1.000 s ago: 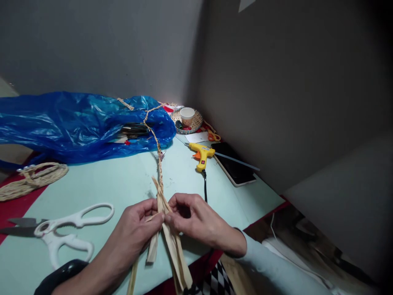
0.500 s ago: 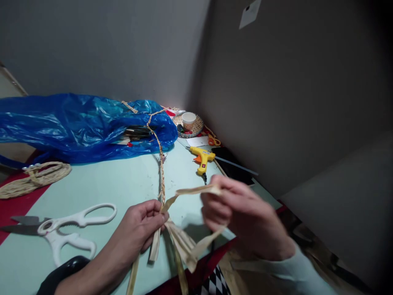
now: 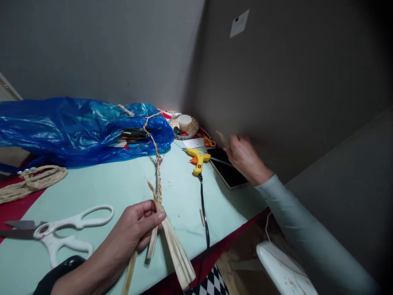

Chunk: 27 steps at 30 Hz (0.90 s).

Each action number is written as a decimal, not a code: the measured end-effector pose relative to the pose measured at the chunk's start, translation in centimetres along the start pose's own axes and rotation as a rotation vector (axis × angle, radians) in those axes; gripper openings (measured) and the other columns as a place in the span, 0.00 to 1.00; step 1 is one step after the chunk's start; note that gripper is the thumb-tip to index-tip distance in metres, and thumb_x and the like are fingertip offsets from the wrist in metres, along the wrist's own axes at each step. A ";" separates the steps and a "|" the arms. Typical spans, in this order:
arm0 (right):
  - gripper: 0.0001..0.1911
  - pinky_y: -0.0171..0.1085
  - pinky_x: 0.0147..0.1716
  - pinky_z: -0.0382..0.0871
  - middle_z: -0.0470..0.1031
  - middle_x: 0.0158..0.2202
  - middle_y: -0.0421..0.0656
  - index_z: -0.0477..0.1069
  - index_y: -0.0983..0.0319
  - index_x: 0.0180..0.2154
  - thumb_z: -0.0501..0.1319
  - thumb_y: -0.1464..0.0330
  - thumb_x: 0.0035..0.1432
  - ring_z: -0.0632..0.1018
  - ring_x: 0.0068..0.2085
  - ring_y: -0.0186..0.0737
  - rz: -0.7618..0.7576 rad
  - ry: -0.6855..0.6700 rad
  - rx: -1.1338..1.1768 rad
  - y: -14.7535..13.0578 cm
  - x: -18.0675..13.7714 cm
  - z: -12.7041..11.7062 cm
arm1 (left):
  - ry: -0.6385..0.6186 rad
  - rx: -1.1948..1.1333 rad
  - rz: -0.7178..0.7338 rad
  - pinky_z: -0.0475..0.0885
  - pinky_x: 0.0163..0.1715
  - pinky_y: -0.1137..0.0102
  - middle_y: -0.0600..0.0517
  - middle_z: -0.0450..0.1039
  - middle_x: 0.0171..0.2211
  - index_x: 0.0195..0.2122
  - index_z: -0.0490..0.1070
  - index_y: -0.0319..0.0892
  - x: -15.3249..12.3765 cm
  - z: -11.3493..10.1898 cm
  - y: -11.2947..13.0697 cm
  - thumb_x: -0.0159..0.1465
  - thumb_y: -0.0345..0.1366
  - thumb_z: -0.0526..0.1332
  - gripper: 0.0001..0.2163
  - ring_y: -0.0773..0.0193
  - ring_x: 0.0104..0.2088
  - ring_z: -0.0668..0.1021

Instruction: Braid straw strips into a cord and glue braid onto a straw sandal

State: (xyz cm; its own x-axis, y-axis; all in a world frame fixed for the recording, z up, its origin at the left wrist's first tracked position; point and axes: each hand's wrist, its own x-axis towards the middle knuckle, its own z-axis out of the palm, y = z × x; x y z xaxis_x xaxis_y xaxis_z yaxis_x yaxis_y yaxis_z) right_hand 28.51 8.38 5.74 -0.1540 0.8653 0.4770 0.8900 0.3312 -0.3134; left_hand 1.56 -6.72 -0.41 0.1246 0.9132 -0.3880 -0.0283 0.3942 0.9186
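My left hand [image 3: 138, 225] is closed, pinching the near end of a thin braid [image 3: 159, 180] of dried leaf strips between thumb and fingers. From the pinch, a wide ribbed leaf strip [image 3: 177, 250] fans down toward the table's front edge. Narrower strips [image 3: 152, 243] hang below the same hand. The braid runs away over the table and up onto a blue plastic bag [image 3: 76, 127]. Raised over at the right, near the wall, my right hand [image 3: 244, 157] is closed on a short piece of dried leaf strip [image 3: 222, 139].
White-handled scissors [image 3: 73, 225] lie at left, by a coil of braided cord [image 3: 37, 182]. A yellow glue gun [image 3: 199, 159] with a black cable lies beside a dark tablet [image 3: 227, 168]. Behind stand a woven tray [image 3: 195, 128] and a paper cup [image 3: 184, 122]. A white stool [image 3: 284, 266] is below right.
My right hand has moved away from the braid, up and right toward the wall, with a piece of strip. A small scrap now shows beside the cable. My left hand keeps its pinch.
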 end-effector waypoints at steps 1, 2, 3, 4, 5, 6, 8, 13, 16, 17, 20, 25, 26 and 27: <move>0.08 0.47 0.44 0.63 0.73 0.41 0.59 0.71 0.68 0.40 0.57 0.77 0.58 0.72 0.45 0.56 -0.037 0.003 -0.010 -1.0 -0.4 0.2 | 0.001 0.005 0.001 0.41 0.16 0.75 0.61 0.61 0.19 0.30 0.71 0.38 -0.1 0.0 0.0 0.58 0.44 0.66 0.13 0.79 0.14 0.52; 0.09 0.47 0.46 0.62 0.73 0.45 0.60 0.71 0.68 0.43 0.57 0.75 0.60 0.71 0.48 0.55 -0.081 -0.007 0.007 -2.4 -1.2 0.4 | 0.006 0.008 0.004 0.41 0.16 0.75 0.61 0.61 0.19 0.30 0.71 0.37 -0.1 0.1 0.0 0.58 0.43 0.66 0.13 0.79 0.15 0.52; 0.09 0.44 0.47 0.63 0.74 0.45 0.56 0.72 0.66 0.44 0.58 0.73 0.62 0.72 0.47 0.51 -0.130 -0.039 0.038 -4.0 -2.2 0.7 | 0.013 0.009 0.011 0.41 0.17 0.75 0.61 0.61 0.19 0.30 0.71 0.38 -0.1 0.2 0.0 0.57 0.43 0.66 0.12 0.79 0.15 0.52; 0.08 0.40 0.45 0.65 0.76 0.42 0.50 0.73 0.63 0.44 0.59 0.69 0.64 0.74 0.44 0.45 -0.207 -0.100 0.110 -5.6 -3.4 0.9 | 0.024 0.005 0.020 0.41 0.17 0.75 0.61 0.62 0.19 0.30 0.71 0.38 -0.2 0.3 0.0 0.57 0.42 0.67 0.12 0.79 0.15 0.53; 0.09 0.38 0.44 0.66 0.77 0.40 0.47 0.73 0.62 0.45 0.59 0.67 0.65 0.75 0.41 0.42 -0.312 -0.216 0.289 -7.3 -4.6 1.3 | 0.038 0.000 0.029 0.42 0.17 0.75 0.60 0.64 0.20 0.31 0.71 0.38 -0.2 0.4 0.0 0.56 0.42 0.67 0.12 0.79 0.15 0.53; 0.11 0.37 0.43 0.66 0.76 0.40 0.46 0.73 0.62 0.47 0.60 0.65 0.65 0.75 0.41 0.41 -0.365 -0.337 0.431 -8.8 -5.8 1.7 | 0.053 -0.005 0.038 0.42 0.17 0.75 0.59 0.65 0.21 0.31 0.71 0.38 -0.1 0.4 0.0 0.56 0.41 0.67 0.11 0.79 0.15 0.53; 0.10 0.36 0.41 0.65 0.75 0.37 0.44 0.75 0.62 0.44 0.60 0.64 0.65 0.74 0.40 0.40 -0.422 -0.432 0.556 -11.1 -7.6 2.7 | 0.081 -0.006 0.045 0.42 0.17 0.75 0.59 0.65 0.19 0.31 0.71 0.38 0.0 0.5 0.0 0.54 0.41 0.68 0.12 0.78 0.15 0.53; 0.04 0.35 0.38 0.63 0.73 0.32 0.41 0.72 0.62 0.34 0.60 0.71 0.63 0.72 0.36 0.37 -0.275 -0.446 0.732 -12.2 -8.7 3.9 | 0.085 -0.002 0.039 0.42 0.16 0.75 0.64 0.55 0.13 0.27 0.70 0.40 0.3 0.5 0.0 0.50 0.42 0.70 0.13 0.77 0.13 0.51; 0.05 0.32 0.32 0.62 0.70 0.28 0.37 0.68 0.62 0.31 0.59 0.70 0.62 0.70 0.31 0.33 -0.073 -0.488 0.922 -11.2 -8.6 3.0 | 0.085 -0.021 0.021 0.41 0.17 0.74 0.60 0.62 0.16 0.28 0.72 0.40 0.1 0.6 0.1 0.53 0.43 0.69 0.13 0.78 0.14 0.51; 0.06 0.32 0.29 0.61 0.68 0.27 0.36 0.67 0.62 0.31 0.58 0.69 0.62 0.68 0.29 0.32 -0.001 -0.487 0.972 -10.8 -8.7 2.6 | 0.078 -0.041 0.010 0.41 0.17 0.74 0.58 0.66 0.19 0.29 0.73 0.39 0.0 0.6 0.1 0.54 0.44 0.69 0.12 0.78 0.15 0.52; 0.09 0.31 0.26 0.59 0.65 0.24 0.35 0.65 0.62 0.29 0.58 0.66 0.62 0.66 0.26 0.31 0.146 -0.480 0.979 -10.2 -9.6 1.5 | 0.044 -0.138 -0.018 0.40 0.19 0.74 0.56 0.67 0.24 0.33 0.76 0.38 -0.2 0.7 0.1 0.58 0.45 0.66 0.13 0.77 0.18 0.50; 0.09 0.33 0.27 0.59 0.68 0.25 0.37 0.65 0.61 0.30 0.56 0.67 0.64 0.68 0.27 0.33 0.066 -0.552 0.717 -10.8 -12.0 1.7 | 0.066 -0.157 -0.024 0.41 0.20 0.73 0.60 0.59 0.19 0.39 0.79 0.40 -0.6 0.6 0.0 0.57 0.44 0.67 0.13 0.73 0.20 0.47; 0.09 0.34 0.28 0.59 0.68 0.26 0.37 0.64 0.61 0.30 0.55 0.67 0.64 0.68 0.27 0.33 0.025 -0.549 0.656 -11.0 -12.3 1.9 | 0.056 -0.141 -0.016 0.41 0.19 0.73 0.61 0.55 0.18 0.39 0.79 0.39 -0.6 0.5 0.0 0.58 0.44 0.67 0.14 0.73 0.20 0.46; 0.09 0.35 0.29 0.59 0.68 0.27 0.38 0.64 0.61 0.30 0.55 0.68 0.65 0.68 0.28 0.34 -0.013 -0.536 0.600 -11.1 -12.6 2.2 | 0.042 -0.125 -0.005 0.41 0.19 0.73 0.62 0.52 0.18 0.40 0.79 0.39 -0.6 0.4 -0.1 0.59 0.44 0.66 0.14 0.72 0.20 0.45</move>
State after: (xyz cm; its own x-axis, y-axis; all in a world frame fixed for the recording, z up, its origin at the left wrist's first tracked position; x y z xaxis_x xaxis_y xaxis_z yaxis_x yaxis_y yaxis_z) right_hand 19.60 -5.36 1.45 -0.4831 0.8726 0.0724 0.5282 0.3563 -0.7707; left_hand 1.90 -7.38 -0.25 0.0838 0.9135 -0.3982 -0.1513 0.4066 0.9010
